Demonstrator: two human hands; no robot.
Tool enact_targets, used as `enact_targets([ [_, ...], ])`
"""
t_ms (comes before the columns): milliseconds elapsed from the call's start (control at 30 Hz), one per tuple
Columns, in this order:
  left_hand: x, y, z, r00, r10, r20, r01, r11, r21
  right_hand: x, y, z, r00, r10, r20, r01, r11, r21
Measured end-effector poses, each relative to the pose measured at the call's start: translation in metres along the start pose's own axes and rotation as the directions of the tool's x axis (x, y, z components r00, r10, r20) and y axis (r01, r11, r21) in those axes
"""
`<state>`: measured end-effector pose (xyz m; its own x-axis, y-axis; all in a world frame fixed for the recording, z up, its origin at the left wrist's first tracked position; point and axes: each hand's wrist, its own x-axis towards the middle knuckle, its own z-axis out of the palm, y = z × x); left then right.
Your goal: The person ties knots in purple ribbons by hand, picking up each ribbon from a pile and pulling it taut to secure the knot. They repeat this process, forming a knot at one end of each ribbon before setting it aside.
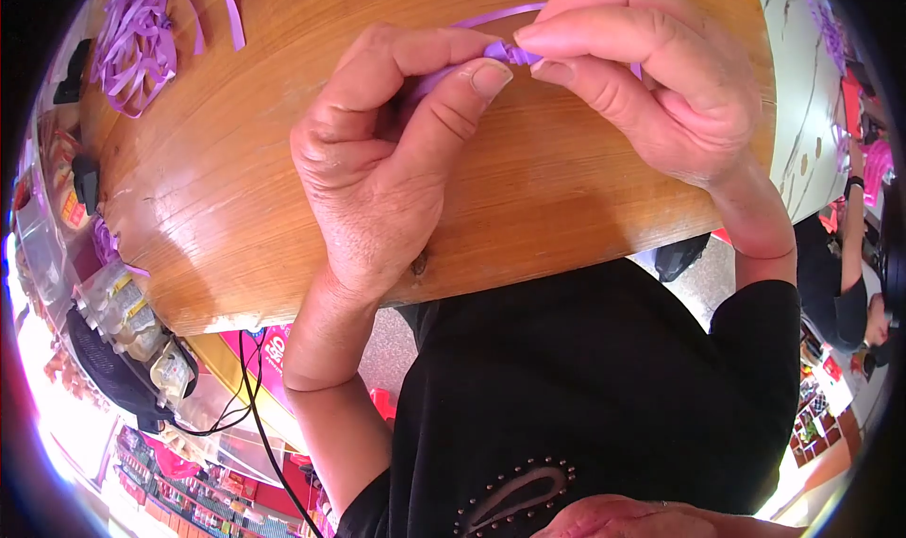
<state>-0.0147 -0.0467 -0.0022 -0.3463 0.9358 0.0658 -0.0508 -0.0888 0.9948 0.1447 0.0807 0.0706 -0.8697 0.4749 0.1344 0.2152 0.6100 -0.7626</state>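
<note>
Both my hands are raised over the wooden table and meet at a purple ribbon point(510, 54) that is folded or knotted between them. My left hand point(387, 142) pinches one side of the folded part between thumb and forefinger. From the right, my right hand point(651, 75) grips the other side with thumb and fingertips. A loop of the same ribbon arches behind the fingers, and part of it is hidden by my hands. At the table's far left lies a heap of purple ribbons point(137, 42), with a loose end beside it.
The brown wooden table point(217, 226) has a curved look and a worn front edge. A white marbled surface point(793, 85) adjoins it on the right. Past the left edge are clear packages point(132, 316) and black cables point(250, 378). Another person's arm point(852, 217) shows at the far right.
</note>
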Motion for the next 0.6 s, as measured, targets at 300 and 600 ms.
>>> enact_targets([
  [300, 0.001, -0.003, 0.001, 0.997, 0.077, 0.003, -0.077, 0.995, 0.069, -0.004, 0.055, 0.034, 0.619, -0.749, -0.235, 0.61, 0.647, -0.457],
  [600, -0.001, 0.0, 0.002, 0.992, 0.125, 0.021, -0.127, 0.985, 0.116, -0.006, 0.039, 0.033, 0.824, -0.514, -0.239, 0.49, 0.858, -0.157],
])
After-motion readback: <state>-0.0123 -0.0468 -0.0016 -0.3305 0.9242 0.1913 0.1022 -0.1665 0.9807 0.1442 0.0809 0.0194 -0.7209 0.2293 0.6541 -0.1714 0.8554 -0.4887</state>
